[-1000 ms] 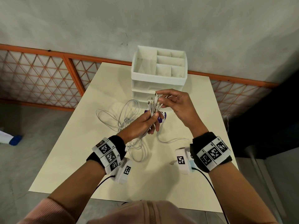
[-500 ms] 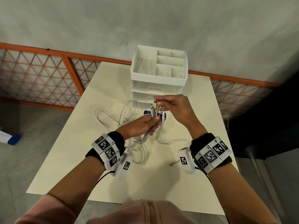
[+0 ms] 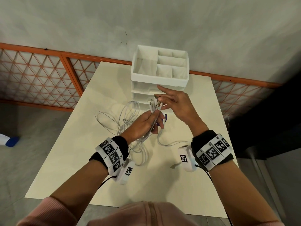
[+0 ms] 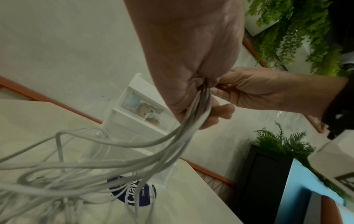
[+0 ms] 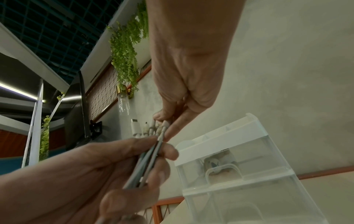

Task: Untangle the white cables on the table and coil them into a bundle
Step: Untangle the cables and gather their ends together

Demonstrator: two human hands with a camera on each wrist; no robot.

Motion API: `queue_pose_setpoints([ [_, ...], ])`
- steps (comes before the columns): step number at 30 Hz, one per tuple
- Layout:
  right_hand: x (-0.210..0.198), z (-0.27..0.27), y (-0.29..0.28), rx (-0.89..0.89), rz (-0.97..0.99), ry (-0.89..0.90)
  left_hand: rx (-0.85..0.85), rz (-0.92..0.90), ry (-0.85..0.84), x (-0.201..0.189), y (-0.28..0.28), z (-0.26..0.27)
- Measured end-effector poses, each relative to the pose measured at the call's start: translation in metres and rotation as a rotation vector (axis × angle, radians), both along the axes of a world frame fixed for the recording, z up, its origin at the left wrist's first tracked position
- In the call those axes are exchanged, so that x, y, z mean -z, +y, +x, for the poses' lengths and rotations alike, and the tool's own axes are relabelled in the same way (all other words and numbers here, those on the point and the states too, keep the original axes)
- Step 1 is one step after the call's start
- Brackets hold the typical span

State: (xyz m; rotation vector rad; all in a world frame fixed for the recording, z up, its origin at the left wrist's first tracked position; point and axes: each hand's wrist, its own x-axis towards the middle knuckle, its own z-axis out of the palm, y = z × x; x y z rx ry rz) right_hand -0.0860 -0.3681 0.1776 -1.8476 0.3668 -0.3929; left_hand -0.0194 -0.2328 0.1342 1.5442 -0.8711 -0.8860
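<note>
On the cream table (image 3: pixel 101 168) stood a white organizer (image 3: pixel 158 79); white cables (image 3: pixel 128 118) trailed off it up into my left hand (image 3: pixel 145 123), clenched round them; my right hand (image 3: pixel 177 106) pinched their connector ends (image 3: pixel 155 101).

The drawer box (image 3: pixel 159 79) stands on the counter (image 3: pixel 101 98) just behind the fingers (image 3: pixel 160 119), and the cables (image 3: pixel 128 115) lie left of them.
</note>
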Motion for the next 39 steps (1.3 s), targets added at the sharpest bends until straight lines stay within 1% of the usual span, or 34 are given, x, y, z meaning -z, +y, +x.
queue_pose_setpoints([
  [2, 0.0, 0.002, 0.003, -0.017, 0.037, 0.016, 0.017, -0.001, -0.038, 0.001, 0.0, 0.001],
  [4, 0.0, 0.002, 0.005, -0.042, 0.011, 0.032, 0.02, 0.005, -0.062, 0.004, 0.0, 0.002],
  [6, 0.0, 0.002, 0.007, -0.071, -0.121, 0.026, 0.0, 0.01, -0.062, 0.008, 0.0, 0.004],
  [8, 0.002, 0.003, 0.008, -0.061, -0.291, 0.012, -0.021, 0.031, -0.121, 0.011, -0.001, 0.006],
  [9, 0.004, 0.004, 0.009, -0.049, -0.341, -0.002, -0.025, 0.04, -0.156, 0.012, -0.002, 0.006],
  [11, 0.006, 0.007, 0.01, -0.023, -0.366, -0.033, -0.026, 0.055, -0.2, 0.012, -0.002, 0.006],
  [14, 0.005, 0.01, 0.007, -0.025, -0.294, -0.018, -0.007, 0.041, -0.143, 0.012, 0.0, 0.006],
  [16, 0.004, 0.009, 0.003, -0.061, -0.189, -0.009, -0.002, 0.027, -0.043, 0.011, 0.002, 0.006],
  [19, 0.004, 0.008, 0.001, -0.077, 0.002, -0.06, 0.006, -0.044, 0.08, 0.006, 0.007, 0.006],
  [21, 0.003, 0.008, 0.003, -0.05, 0.085, -0.089, 0.009, -0.072, 0.093, 0.005, 0.008, 0.007],
  [23, 0.004, 0.009, 0.005, -0.026, 0.118, -0.099, 0.002, -0.076, 0.095, 0.005, 0.009, 0.009],
  [25, 0.004, 0.009, 0.005, -0.071, 0.126, -0.087, 0.007, -0.073, 0.092, 0.004, 0.009, 0.01],
  [28, 0.004, 0.01, 0.005, -0.138, 0.064, -0.043, 0.044, -0.046, 0.073, 0.001, 0.01, 0.012],
  [32, 0.002, 0.01, 0.002, -0.104, -0.023, -0.029, 0.067, -0.015, 0.038, -0.003, 0.011, 0.016],
  [34, 0.0, 0.008, 0.0, -0.148, -0.126, -0.006, 0.086, 0.001, 0.025, -0.006, 0.01, 0.017],
  [36, -0.002, 0.007, -0.002, -0.201, -0.278, 0.014, 0.126, 0.037, 0.019, -0.009, 0.01, 0.018],
  [37, -0.002, 0.006, -0.004, -0.219, -0.307, 0.025, 0.145, 0.061, 0.021, -0.009, 0.01, 0.019],
  [39, -0.002, 0.005, -0.005, -0.232, -0.275, 0.042, 0.163, 0.086, 0.064, -0.007, 0.009, 0.019],
])
